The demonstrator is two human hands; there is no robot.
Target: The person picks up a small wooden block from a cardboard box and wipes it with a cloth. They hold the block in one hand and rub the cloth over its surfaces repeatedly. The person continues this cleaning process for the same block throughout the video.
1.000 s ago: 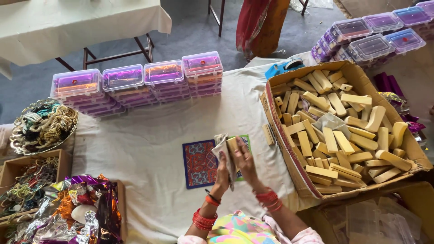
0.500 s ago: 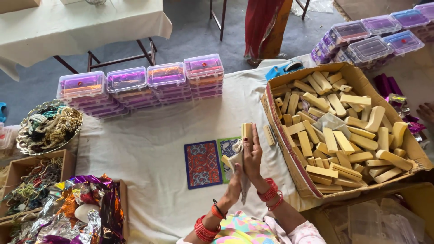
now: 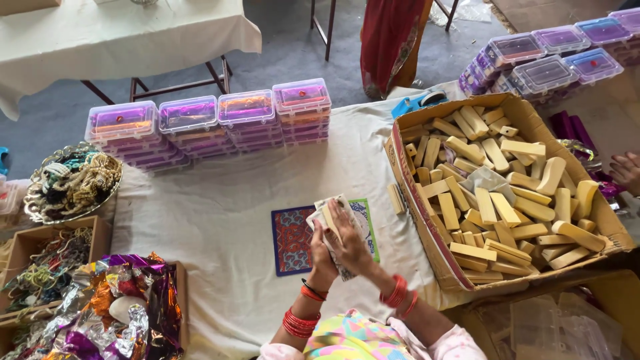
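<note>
Left hand: the left hand [image 3: 323, 248] is raised above the cloth, fingers curled around the near side of a small pale wrapped piece [image 3: 331, 215], pressed close against the other hand.
Right hand: the right hand [image 3: 351, 241] lies over the same piece from the right, fingers closed on it; red bangles ring both wrists.
Held piece: it sits between the two hands, over the patterned cards [image 3: 295, 237]. Whether it is a block in paper or only paper, I cannot tell.
Cards: flat on the white tablecloth [image 3: 220, 213], one blue and red, one with a green border partly hidden under the hands.
Cardboard box: the cardboard box [image 3: 427, 220] stands just right of the hands, heaped with pale wooden blocks [image 3: 507, 200]; one loose block [image 3: 397, 199] lies on the cloth beside its wall.
Clear cases: a row of stacked clear plastic cases [image 3: 210, 123] with purple inserts lines the far edge of the cloth; more cases [image 3: 553, 57] are stacked beyond the box.
Left side: a metal tray of beaded strings [image 3: 72, 180], and nearer, shiny foil wrappers [image 3: 127, 307] in a box.
Another person: a hand [image 3: 627, 170] shows at the right edge, well apart.
</note>
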